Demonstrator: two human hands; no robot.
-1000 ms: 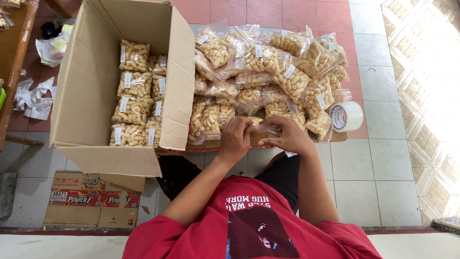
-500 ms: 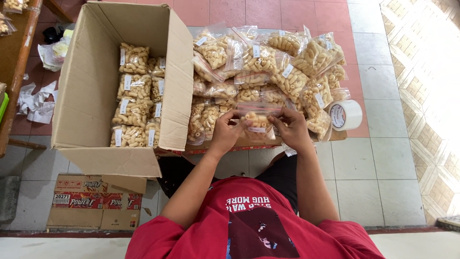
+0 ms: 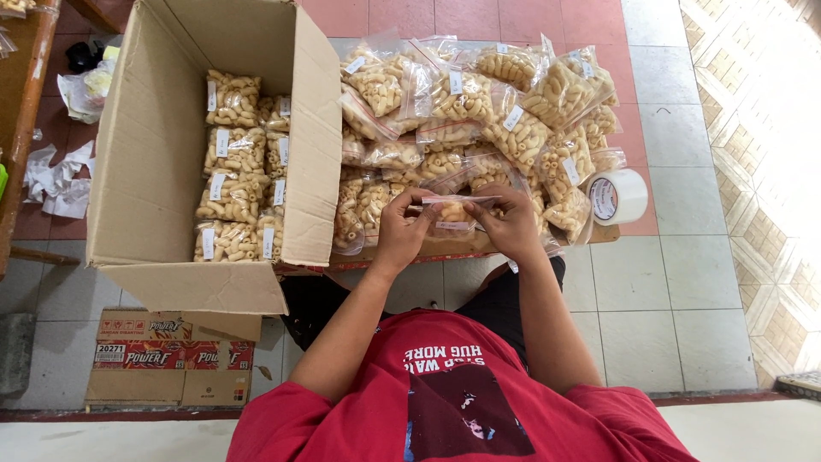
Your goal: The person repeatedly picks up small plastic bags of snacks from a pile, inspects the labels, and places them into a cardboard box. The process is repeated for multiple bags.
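Head view: one clear plastic snack bag is held at the near edge of the counter, between the left hand and the right hand. Both sets of fingers are closed in a pinch on the bag's upper strip, the left at its left end and the right at its right end, so that the strip is stretched level between them. The pale, curled snacks are seen hanging low in the bag, below the pinched strip.

Behind the hands, a loose heap of filled bags with small white labels is spread over the counter. An open cardboard box stands to the left, and packed bags are stacked in neat rows inside it. A roll of white tape rests just beside the heap, to the right of the right hand. A flattened printed carton lies on the tiled floor below the box.

Judgement on handling: the strip is best kept taut and level, with the contents shaken clear of it, so that no piece is trapped in the mouth. Even pressure along the whole strip is advised, since the thin film could crease or slip. Whether the mouth is fully closed cannot be told from this view.
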